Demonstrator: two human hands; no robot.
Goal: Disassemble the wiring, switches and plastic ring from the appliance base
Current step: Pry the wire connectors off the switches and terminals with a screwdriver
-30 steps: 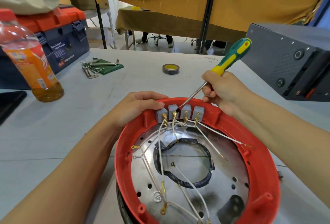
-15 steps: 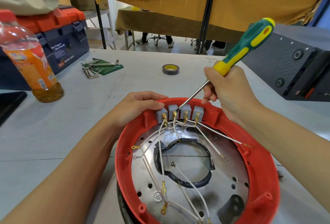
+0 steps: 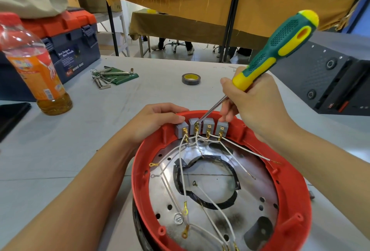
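Grey tabletop (image 3: 100,130) carries the red plastic ring (image 3: 290,186) at 6 o'clock, seated on the metal base plate (image 3: 258,186), with its lower edge cut off by the frame. Four grey switches (image 3: 202,127) sit in a row on the ring's inner wall at its 12 o'clock, white wires (image 3: 181,162) trailing from them across the plate. The left hand (image 3: 154,122) comes in from 7 o'clock and curls over the ring's rim, fingertips pressed beside the leftmost switch. The right hand (image 3: 254,100) reaches in from 4 o'clock, fingers wrapped around the screwdriver (image 3: 280,48) near the shaft, handle tilted toward 1 o'clock, tip at the second switch's terminal. Whether the tip sits in a screw is too small to tell. An orange drink bottle (image 3: 38,66) stands at 9 o'clock, a tape roll (image 3: 190,79) at 12.
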